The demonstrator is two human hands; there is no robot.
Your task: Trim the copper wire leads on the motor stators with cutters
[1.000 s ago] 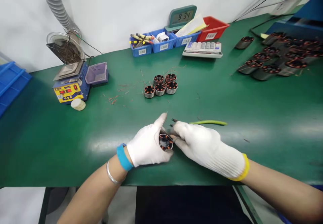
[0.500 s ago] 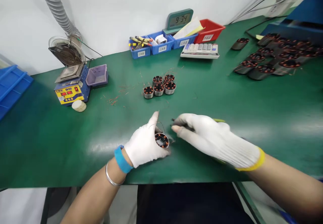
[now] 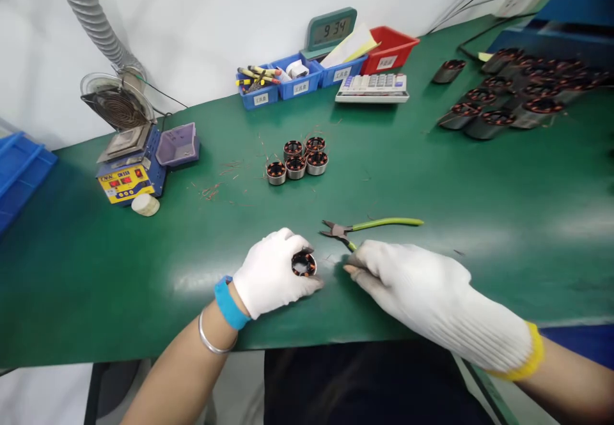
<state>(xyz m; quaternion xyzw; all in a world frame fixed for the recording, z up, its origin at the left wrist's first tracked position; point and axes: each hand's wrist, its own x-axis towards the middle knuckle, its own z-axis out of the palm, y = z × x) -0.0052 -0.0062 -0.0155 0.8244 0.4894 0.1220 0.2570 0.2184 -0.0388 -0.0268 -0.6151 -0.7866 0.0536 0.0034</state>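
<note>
My left hand, in a white glove with a blue cuff, is closed round a small copper-wound motor stator and holds it just above the green table, its open face turned up. My right hand, gloved with a yellow cuff, rests on the table to the stator's right. Its fingertips are pinched on the lower handle of green-handled side cutters. The cutters lie spread on the table, jaws pointing left and the upper handle lying free.
A cluster of several stators sits mid-table among copper wire scraps. At the left stand a solder pot unit and a blue crate. Along the back are blue bins, a calculator and a clock. More stators lie far right.
My right hand has drawn back to the right and down, and the cutters now lie spread on the table. My left hand's fingers have curled closer round the stator.
</note>
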